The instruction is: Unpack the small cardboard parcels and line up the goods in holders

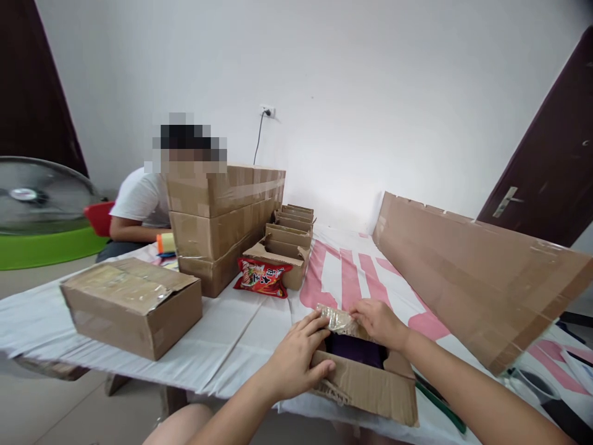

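A small cardboard box (370, 389) stands at the near edge of the table, its top partly open. Dark purple material (356, 350) shows inside. My left hand (301, 349) grips the left side of the box, thumb apart on the near corner and fingers reaching to the far flap. Shiny clear tape covers that far flap (341, 320). At the flap's right end, the bent fingers of my right hand (380, 322) hold its edge; their tips are partly hidden.
Stacked cardboard boxes (222, 228) and a closed box (125, 303) stand left. A red food packet (262, 277) leans against a row of open boxes (290, 247). A cardboard panel (467, 272) stands right. Behind the stack sits a person (139, 204). A fan (41, 198) is far left.
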`<state>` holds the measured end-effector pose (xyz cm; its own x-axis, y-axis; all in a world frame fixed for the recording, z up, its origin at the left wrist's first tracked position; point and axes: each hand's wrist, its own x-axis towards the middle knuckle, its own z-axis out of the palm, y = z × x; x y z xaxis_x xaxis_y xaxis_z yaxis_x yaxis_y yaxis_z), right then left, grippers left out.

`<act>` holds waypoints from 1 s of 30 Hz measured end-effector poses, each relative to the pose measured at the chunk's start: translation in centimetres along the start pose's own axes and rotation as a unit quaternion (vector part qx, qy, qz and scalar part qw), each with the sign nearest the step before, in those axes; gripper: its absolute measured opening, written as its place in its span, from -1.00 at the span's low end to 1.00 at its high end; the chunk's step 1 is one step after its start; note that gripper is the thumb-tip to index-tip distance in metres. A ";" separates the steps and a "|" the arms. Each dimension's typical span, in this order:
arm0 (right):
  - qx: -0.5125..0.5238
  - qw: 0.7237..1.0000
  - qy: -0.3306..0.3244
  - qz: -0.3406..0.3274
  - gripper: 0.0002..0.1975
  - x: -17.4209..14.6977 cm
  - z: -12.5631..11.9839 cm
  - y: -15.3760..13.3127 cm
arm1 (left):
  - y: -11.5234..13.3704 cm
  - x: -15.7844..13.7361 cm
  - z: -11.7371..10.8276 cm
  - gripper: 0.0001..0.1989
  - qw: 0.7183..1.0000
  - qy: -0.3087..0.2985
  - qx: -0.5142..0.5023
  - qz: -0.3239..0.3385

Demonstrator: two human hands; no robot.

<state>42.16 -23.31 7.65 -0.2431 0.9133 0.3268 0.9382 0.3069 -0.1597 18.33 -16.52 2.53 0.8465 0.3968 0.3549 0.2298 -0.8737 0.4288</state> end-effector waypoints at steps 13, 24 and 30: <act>-0.089 0.992 0.012 0.089 -0.87 -1.8 0.3 -2.9 | 0.3 0.1 -0.3 -0.43 1.000 0.005 0.000 0.004; -0.142 0.984 -0.004 0.110 -0.78 -1.3 0.9 -2.4 | 0.2 0.1 -0.1 -0.40 1.000 -0.001 0.004 -0.001; -0.065 0.993 -0.013 0.101 -0.83 -1.5 -0.1 -2.4 | 0.4 0.2 -0.3 -0.41 1.000 -0.002 0.007 -0.007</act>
<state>40.33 -25.50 7.66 -0.0510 0.9600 0.2753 0.9919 0.0809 -0.0984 18.47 -16.72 3.00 0.8451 0.4083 0.3451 0.2491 -0.8719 0.4217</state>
